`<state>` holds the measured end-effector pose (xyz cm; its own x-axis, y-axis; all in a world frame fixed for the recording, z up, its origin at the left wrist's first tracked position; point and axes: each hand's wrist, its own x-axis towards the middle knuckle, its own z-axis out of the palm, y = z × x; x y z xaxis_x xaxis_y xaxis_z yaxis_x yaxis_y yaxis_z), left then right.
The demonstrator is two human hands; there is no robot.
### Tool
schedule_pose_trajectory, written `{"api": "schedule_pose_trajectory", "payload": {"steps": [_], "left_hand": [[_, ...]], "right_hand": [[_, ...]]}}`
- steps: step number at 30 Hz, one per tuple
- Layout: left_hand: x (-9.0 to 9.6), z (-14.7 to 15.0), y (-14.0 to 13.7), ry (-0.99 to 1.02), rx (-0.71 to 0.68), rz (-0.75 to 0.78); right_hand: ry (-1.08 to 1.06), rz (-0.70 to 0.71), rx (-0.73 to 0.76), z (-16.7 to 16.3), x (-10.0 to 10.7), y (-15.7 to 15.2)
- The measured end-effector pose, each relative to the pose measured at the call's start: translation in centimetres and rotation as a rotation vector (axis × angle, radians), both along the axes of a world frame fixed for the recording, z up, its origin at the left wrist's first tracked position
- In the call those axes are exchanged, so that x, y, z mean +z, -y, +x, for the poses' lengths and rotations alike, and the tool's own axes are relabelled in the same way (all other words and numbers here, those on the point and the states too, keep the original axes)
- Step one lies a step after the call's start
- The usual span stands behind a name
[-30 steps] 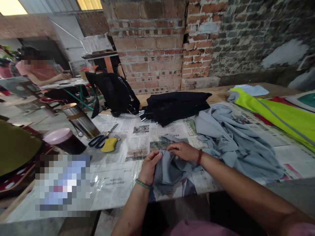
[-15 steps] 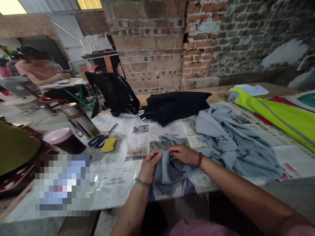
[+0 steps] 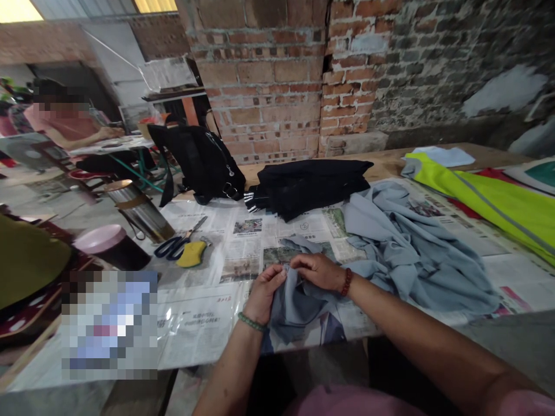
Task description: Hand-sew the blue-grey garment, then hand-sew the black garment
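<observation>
Grey cloth [image 3: 299, 306], gathered at the near edge of the desk [image 3: 503, 155], lay between the wearer's two hands. The left hand [image 3: 265, 292], with a green beaded bracelet [image 3: 252, 322] at the wrist, pinched its upper edge between thumb and fingers; the right hand [image 3: 318, 270], wearing a reddish beaded bracelet [image 3: 347, 281], was closed narrowly on the same edge, just beside the left fingertips. Beneath the cloth, newspaper [image 3: 191, 329] covered the desk. To the right lay a larger heap of grey cloth [image 3: 420, 260]; to the left, a yellow sponge-like piece [image 3: 191, 254] rested against dark-handled scissors [image 3: 173, 247], near a pink-lidded container [image 3: 113, 247] and a metal flask [image 3: 141, 212]. Farther back stood a black bag [image 3: 202, 162], beside folded black fabric [image 3: 314, 185]; a fluorescent yellow garment [image 3: 489, 196] occupied the far right. A brick wall [image 3: 269, 86] rose behind.
</observation>
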<state>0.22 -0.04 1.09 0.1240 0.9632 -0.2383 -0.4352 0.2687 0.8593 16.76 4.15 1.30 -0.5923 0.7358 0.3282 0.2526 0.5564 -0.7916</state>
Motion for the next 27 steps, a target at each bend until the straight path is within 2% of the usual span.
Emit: {"api": "schedule_pose_trajectory", "payload": {"steps": [7, 13, 18, 27], "left_hand": [[-0.2, 0.1, 0.1, -0.075, -0.042, 0.034], [-0.2, 0.1, 0.1, -0.103, -0.052, 0.028], [-0.1, 0.2, 0.2, -0.120, -0.059, 0.035], [-0.2, 0.3, 0.0, -0.139, -0.030, 0.036]], "right_hand": [[0.012, 0.226, 0.061, 0.7, -0.1, -0.4], [0.048, 0.267, 0.063, 1.0, -0.9, -0.4], [0.055, 0.349, 0.131, 1.4, -1.0, -0.6], [0.004, 0.321, 0.109, 1.2, -0.9, 0.4]]}}
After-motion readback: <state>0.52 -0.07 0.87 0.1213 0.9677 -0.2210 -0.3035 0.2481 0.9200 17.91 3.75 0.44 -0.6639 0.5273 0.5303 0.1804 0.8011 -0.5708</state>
